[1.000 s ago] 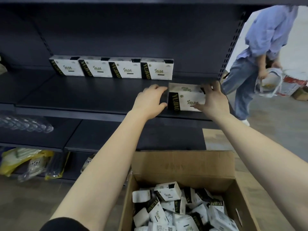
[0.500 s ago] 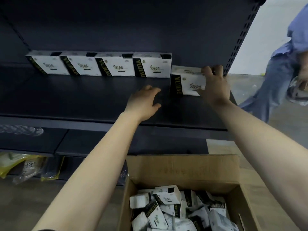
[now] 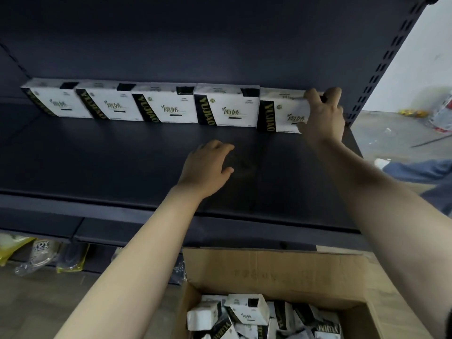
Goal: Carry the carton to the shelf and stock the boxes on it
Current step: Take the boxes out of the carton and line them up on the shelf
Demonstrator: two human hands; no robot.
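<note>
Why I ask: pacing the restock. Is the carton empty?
Not empty: the carton holds a jumbled pile of boxes; its depth cannot be told.

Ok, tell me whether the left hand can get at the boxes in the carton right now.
Probably yes: the left hand is empty over the shelf, and the carton below stands open, its boxes uncovered.

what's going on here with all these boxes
A person is stocking a dark shelf with white boxes. At the back four boxes stand in a row, and the right hand grips a fifth box upright at the row's right end. The left hand is open over the bare shelf, holding nothing. An open carton below holds many more boxes.
</note>
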